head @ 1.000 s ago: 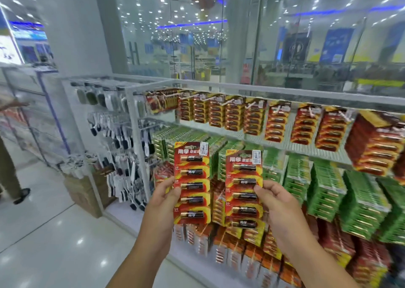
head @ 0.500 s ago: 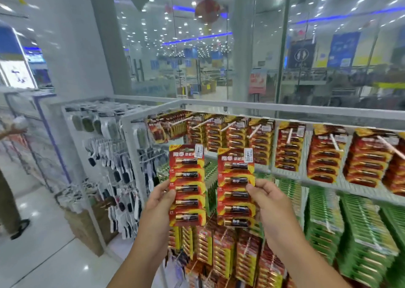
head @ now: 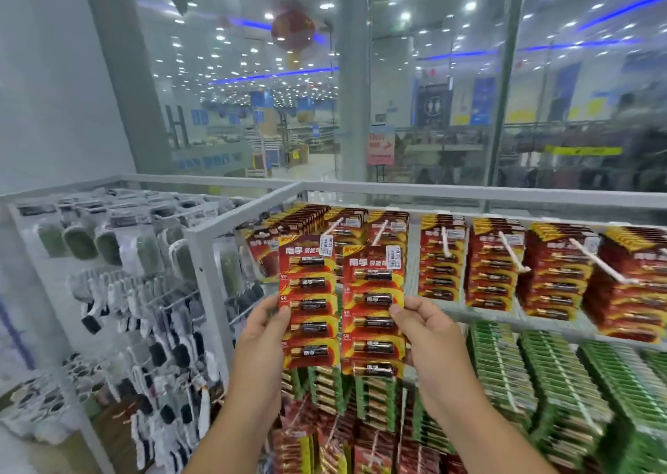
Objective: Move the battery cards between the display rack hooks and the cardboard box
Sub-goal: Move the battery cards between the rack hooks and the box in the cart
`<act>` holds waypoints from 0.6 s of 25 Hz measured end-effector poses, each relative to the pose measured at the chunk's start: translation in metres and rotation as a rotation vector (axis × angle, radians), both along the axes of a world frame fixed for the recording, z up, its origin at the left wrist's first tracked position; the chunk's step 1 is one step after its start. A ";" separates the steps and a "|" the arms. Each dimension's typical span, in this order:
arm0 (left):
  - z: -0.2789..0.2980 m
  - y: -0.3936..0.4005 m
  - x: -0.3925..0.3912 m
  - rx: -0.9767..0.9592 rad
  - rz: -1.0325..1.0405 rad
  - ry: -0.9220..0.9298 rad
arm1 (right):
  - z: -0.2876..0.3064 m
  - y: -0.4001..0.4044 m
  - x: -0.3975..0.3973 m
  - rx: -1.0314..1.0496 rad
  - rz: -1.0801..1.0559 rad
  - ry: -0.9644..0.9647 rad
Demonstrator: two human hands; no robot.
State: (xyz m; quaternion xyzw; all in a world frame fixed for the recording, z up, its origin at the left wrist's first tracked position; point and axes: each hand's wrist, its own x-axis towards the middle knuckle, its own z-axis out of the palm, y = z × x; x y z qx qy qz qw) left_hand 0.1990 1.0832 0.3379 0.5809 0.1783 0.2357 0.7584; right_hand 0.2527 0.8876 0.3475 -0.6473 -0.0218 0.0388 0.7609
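Pinched upright, one red battery card by the left hand and another by the right hand, both are held before the top-row hooks, where hanging seemingly requires lining up each card's hole.

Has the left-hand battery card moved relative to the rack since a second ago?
Yes. The left battery card has risen from the green row to the top row of red cards.
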 end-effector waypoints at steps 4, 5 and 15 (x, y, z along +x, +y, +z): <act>-0.002 0.041 0.032 0.024 -0.113 0.021 | 0.002 0.042 0.010 0.031 -0.091 0.015; -0.004 0.048 0.039 0.016 -0.141 0.036 | 0.001 0.048 0.013 0.049 -0.123 0.013; -0.025 0.062 0.074 -0.082 -0.287 0.074 | -0.009 0.049 0.014 -0.031 -0.320 0.026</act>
